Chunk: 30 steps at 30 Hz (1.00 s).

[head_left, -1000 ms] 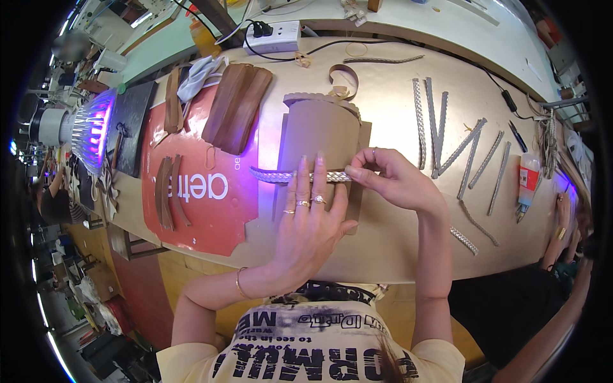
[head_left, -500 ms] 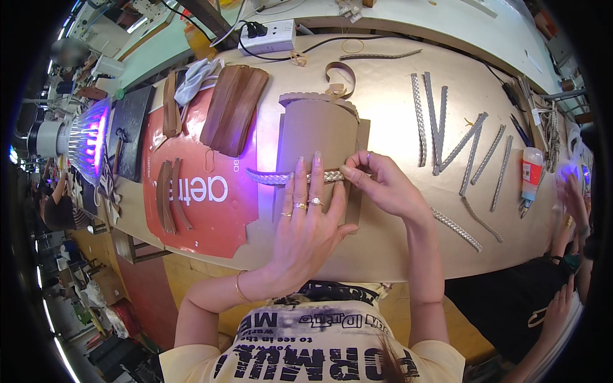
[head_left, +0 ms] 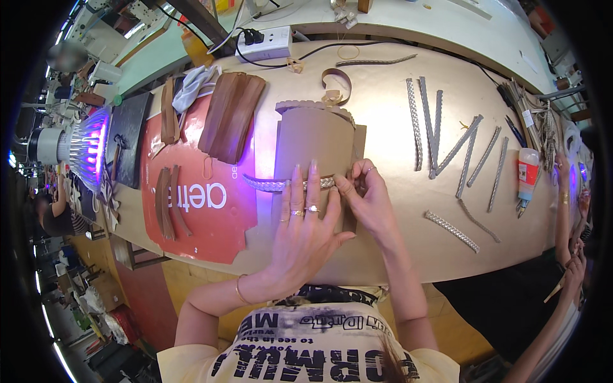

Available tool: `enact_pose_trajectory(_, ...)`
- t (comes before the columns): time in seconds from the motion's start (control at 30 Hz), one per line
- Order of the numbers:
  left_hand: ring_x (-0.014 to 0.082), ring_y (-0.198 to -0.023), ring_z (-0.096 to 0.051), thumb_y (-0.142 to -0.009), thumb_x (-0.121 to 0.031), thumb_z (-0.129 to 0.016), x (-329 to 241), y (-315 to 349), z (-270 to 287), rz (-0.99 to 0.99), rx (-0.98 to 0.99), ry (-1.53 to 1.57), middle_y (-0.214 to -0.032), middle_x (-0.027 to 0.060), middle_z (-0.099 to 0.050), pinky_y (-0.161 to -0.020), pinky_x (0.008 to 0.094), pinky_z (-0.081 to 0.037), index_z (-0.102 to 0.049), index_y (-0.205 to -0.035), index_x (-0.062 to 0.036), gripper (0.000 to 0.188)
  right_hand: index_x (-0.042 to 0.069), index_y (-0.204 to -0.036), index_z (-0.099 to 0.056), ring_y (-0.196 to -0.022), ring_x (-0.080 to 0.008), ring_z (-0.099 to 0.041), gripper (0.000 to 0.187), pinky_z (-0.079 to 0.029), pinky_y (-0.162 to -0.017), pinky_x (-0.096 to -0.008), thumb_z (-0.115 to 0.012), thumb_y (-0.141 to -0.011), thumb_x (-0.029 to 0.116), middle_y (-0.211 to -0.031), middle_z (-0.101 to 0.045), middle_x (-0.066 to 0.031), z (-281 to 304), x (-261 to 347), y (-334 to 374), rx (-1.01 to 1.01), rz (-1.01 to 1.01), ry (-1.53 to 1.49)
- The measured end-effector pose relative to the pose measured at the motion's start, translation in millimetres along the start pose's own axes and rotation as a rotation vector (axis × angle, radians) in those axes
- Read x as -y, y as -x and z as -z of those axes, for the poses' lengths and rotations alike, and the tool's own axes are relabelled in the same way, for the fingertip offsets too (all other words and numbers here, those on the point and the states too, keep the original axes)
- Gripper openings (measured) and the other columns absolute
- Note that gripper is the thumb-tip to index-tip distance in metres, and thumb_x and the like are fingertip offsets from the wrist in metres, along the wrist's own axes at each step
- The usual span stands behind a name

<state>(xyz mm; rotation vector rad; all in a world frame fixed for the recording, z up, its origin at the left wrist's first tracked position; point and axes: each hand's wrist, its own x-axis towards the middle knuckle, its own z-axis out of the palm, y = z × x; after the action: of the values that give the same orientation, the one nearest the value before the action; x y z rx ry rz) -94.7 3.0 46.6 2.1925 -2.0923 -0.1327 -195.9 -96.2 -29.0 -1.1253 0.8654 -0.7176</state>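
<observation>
A silvery braided strip [head_left: 267, 186] lies crosswise over a tan, curved board form [head_left: 316, 137] with a scalloped far edge. My left hand [head_left: 305, 223] rests on the form with its fingers stretched out, laid over the strip's middle and pressing it down. At the strip's right end, my right hand [head_left: 369, 201] pinches it between thumb and fingers near the form's right edge. The strip's left end sticks out past the form, slightly raised. My fingers hide part of its middle and the right tip.
More braided strips [head_left: 437, 121] lie to the right, near a glue bottle [head_left: 527, 175]. Brown leather pieces [head_left: 233, 115] and a red sheet [head_left: 198, 217] are on the left, beside a glowing lamp [head_left: 89, 150]. A power strip [head_left: 265, 45] stands at the back. Another person's hands [head_left: 571, 271] show far right.
My right hand has drawn closer to my left, its wrist swinging left and its fingers curling more at the strip's end. My left hand stays on the strip. The other person's hands have shifted.
</observation>
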Motion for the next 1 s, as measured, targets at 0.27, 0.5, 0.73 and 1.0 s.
enact_pose_trajectory(0.27, 0.0531, -0.141, -0.022, -0.081, -0.044, -0.073, 9, 3, 5, -0.089, -0.065, 0.186, -0.150, 0.0367, -0.023, -0.113, 0.0592, -0.024, -0.053, -0.120, 0.0019, 0.063, 0.007, -0.094, -0.051, -0.069, -0.0022, -0.046, 0.027, -0.041, -0.060, -0.0179, -0.073, -0.090, 0.021, -0.079, -0.050, 0.0045, 17, 9, -4, 0.059, -0.152, -0.016)
enact_pose_trajectory(0.5, 0.0553, -0.140, -0.020, -0.085, -0.041, -0.071, 7, 3, 1, -0.063, -0.099, 0.270, -0.149, 0.0380, -0.024, -0.113, 0.0608, -0.023, -0.052, -0.110, 0.0063, 0.057, 0.002, -0.106, -0.059, -0.069, -0.0027, -0.052, 0.029, -0.045, -0.064, -0.0165, -0.072, -0.091, 0.023, -0.084, -0.061, 0.0014, 7, 28, 9, 0.020, -0.134, -0.089)
enact_pose_trajectory(0.73, 0.0542, -0.141, -0.020, -0.085, -0.040, -0.071, 8, 3, -2, -0.062, -0.122, 0.273, -0.148, 0.0368, -0.027, -0.113, 0.0608, -0.023, -0.053, -0.106, 0.0057, 0.054, 0.002, -0.091, -0.065, -0.068, -0.0034, -0.053, 0.021, -0.043, -0.062, -0.0181, -0.071, -0.092, 0.023, -0.078, -0.064, 0.0011, 7, 32, 13, 0.107, -0.210, -0.165)
enact_pose_trajectory(1.0, 0.0495, -0.137, -0.033, -0.083, -0.016, -0.073, 22, 18, -9, -0.090, -0.381, 0.620, -0.146, 0.0337, -0.035, -0.111, 0.0551, -0.029, -0.050, -0.107, 0.0004, 0.037, 0.007, -0.082, -0.060, -0.071, -0.0063, -0.054, 0.018, -0.043, -0.065, -0.0207, -0.067, -0.094, 0.018, -0.078, -0.062, -0.0001, 13, 35, 21, 0.102, -0.099, -0.216)
